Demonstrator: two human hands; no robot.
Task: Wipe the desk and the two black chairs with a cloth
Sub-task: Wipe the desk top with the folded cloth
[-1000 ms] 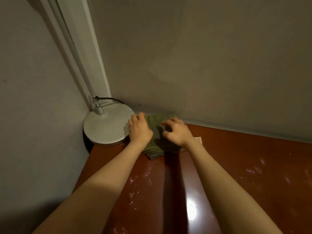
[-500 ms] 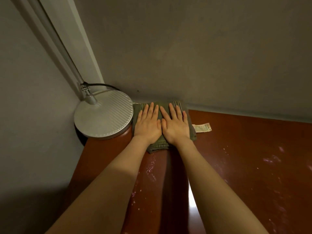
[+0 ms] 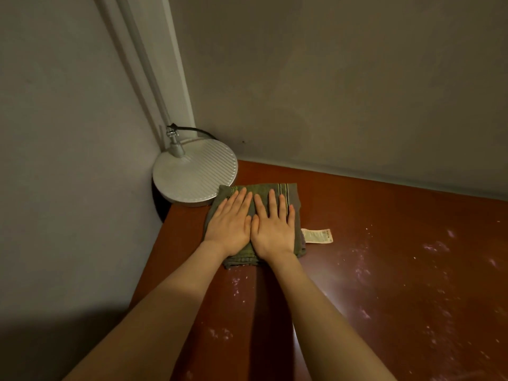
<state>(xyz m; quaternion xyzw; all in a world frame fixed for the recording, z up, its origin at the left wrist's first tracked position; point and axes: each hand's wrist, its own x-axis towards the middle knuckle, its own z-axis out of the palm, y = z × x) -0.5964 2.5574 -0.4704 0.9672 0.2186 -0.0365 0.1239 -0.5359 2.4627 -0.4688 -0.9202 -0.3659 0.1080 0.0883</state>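
A folded olive-green cloth (image 3: 286, 191) lies flat on the reddish-brown desk (image 3: 384, 243), near its far left corner. My left hand (image 3: 231, 224) and my right hand (image 3: 273, 228) press down on it side by side, palms flat and fingers straight. A white care label (image 3: 316, 235) sticks out from the cloth's right edge. White dust specks and smears dot the desk to the right and toward me. Neither black chair is in view.
A round silver lamp base (image 3: 192, 174) stands in the desk's far left corner, touching the cloth's left corner, with its pole (image 3: 143, 64) rising along the wall. Grey walls close the desk's left and far sides.
My hands went from curled over the bunched cloth to flat on it, then slid it back from the wall toward me. The lamp has not moved.
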